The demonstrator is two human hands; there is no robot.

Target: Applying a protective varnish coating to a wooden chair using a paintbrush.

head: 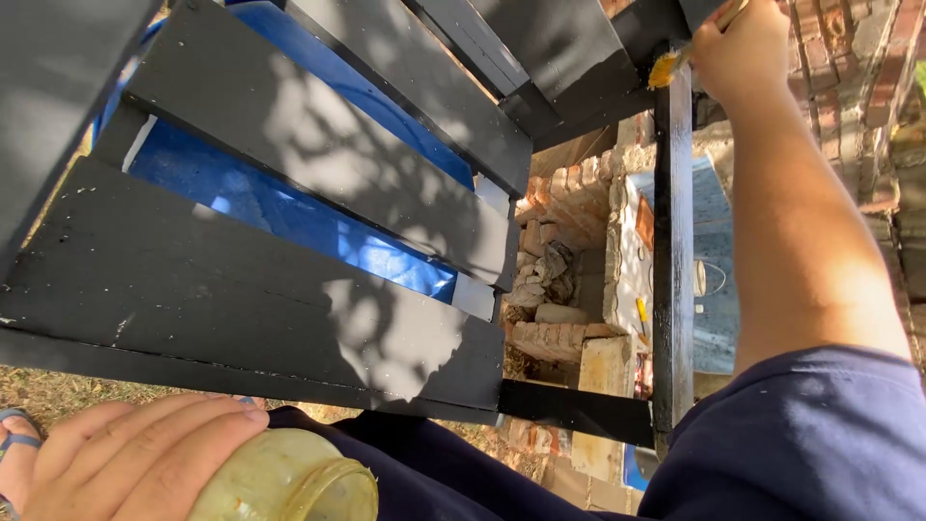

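Outdoors, brick walls [849, 87] and heaped rubble [550, 280] fill the background, with dry grass [58, 386] at the lower left. Black-painted wooden slats [289, 203] of a large frame take up most of the view, dappled with leaf shadow; they join a black upright post [672, 260] on the right. Behind the slats shows a blue barrel [289, 207], seen only through the gaps, so its contents cannot be told. Beyond the post lies a pale sheet [714, 280] on the ground, with small bits scattered beside it.

At the top right, the right hand [743, 48] is closed around a brush [675, 63], whose yellowish bristles touch the top of the post where it meets the slats. At the bottom left, the left hand [135, 458] wraps its fingers around a glass jar [289, 480], held tilted with its mouth toward the camera's right. The jar's glass is smeared and cloudy yellow; how much it holds cannot be told.
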